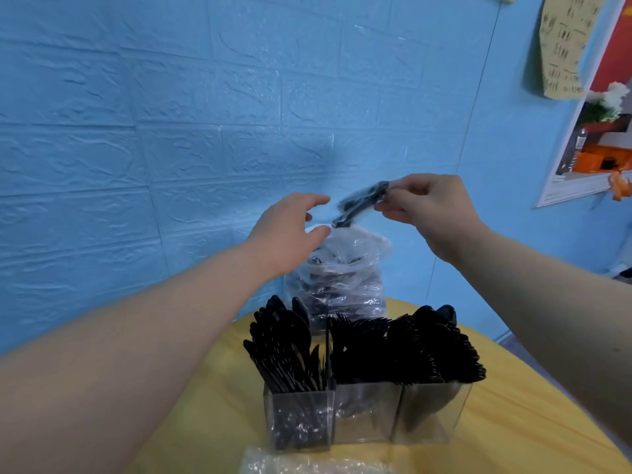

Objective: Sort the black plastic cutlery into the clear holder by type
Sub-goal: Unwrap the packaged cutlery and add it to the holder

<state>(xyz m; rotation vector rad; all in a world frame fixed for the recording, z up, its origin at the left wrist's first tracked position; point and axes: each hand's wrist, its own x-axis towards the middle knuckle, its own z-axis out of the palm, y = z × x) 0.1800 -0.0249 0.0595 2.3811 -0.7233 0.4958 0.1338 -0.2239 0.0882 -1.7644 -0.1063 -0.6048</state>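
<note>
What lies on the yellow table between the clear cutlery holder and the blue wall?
In the head view, a clear plastic bag of black cutlery stands there, just behind the holder.

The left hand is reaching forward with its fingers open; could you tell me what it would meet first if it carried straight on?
Probably the blurred black cutlery pinched in the right hand, just beyond the left hand; depth is unclear.

Plastic cutlery, clear holder, embossed wall

The cutlery [369, 347] is black glossy plastic; the holder [369, 415] is clear, smooth, hard plastic with faint reflections. The bag [338, 278] behind is thin, crinkled, shiny film. The tabletop [513, 422] looks smooth, matt yellow. The wall [171, 114] is blue, brick-embossed, slightly sheened.
</note>
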